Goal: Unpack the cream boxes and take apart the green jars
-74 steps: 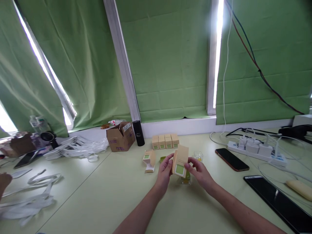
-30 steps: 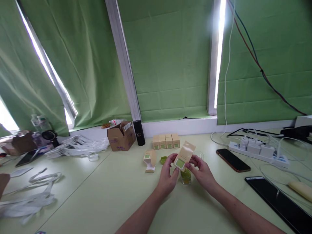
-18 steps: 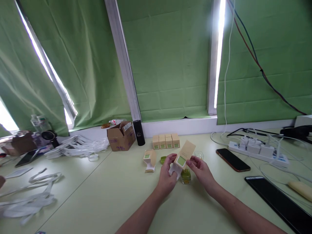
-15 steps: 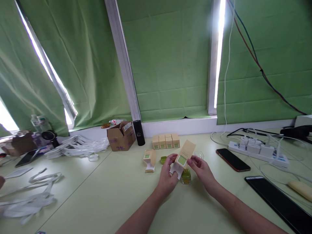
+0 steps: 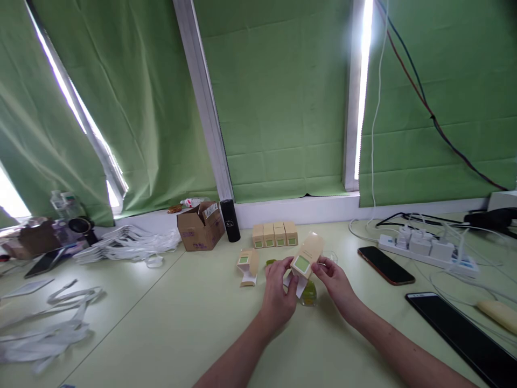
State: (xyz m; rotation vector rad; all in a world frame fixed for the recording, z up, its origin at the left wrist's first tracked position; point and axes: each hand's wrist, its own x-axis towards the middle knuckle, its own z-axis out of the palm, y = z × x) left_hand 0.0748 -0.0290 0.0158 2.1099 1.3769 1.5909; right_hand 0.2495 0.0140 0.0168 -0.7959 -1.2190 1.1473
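Between my hands, raised over the table, is a small beige carton with a green square on its front and white flaps hanging loose below. My left hand grips its left side, thumb at the white flap. On the right edge, the fingertips of my right hand pinch the carton. Just under it stands a small glass jar with green contents, partly covered by the carton. A green piece shows behind my left fingers, mostly hidden. Behind my right hand is a clear round item. To the left lies another opened carton.
Several closed beige cartons stand in a row at the back. Left of them are a black cylinder and a brown cardboard box. White straps lie far left. Phones and a power strip with cables occupy the right.
The carton stays in both hands, tilted slightly. My left thumb has shifted up against the white flap, and my left hand now covers more of the green piece.
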